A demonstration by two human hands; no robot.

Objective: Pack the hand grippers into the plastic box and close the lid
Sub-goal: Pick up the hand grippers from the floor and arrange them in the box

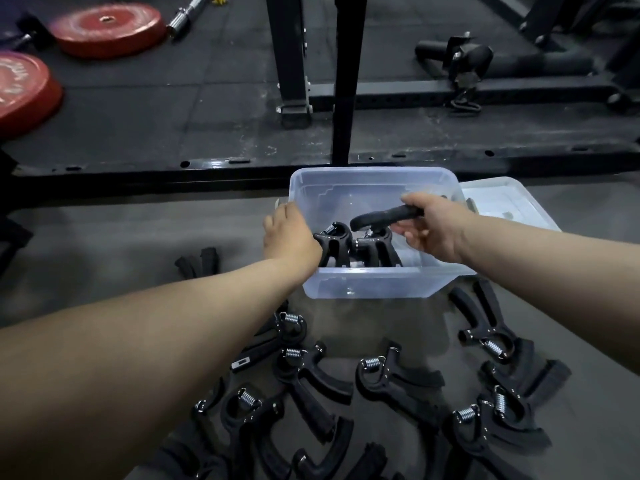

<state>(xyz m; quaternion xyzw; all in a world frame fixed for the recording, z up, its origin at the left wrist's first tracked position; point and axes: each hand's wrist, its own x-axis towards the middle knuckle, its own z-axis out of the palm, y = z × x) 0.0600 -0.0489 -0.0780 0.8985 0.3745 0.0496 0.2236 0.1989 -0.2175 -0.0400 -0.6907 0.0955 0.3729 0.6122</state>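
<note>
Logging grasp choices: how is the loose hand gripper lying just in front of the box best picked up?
From above, by the long handle of the hand gripper: it lies flat, handle pointing right, clear of the spring.

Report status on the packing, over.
Right hand holds hand gripper over plastic box. Left hand at its left wall, grip hidden. Two packed grippers inside; lid off; loose grippers on floor.
</note>
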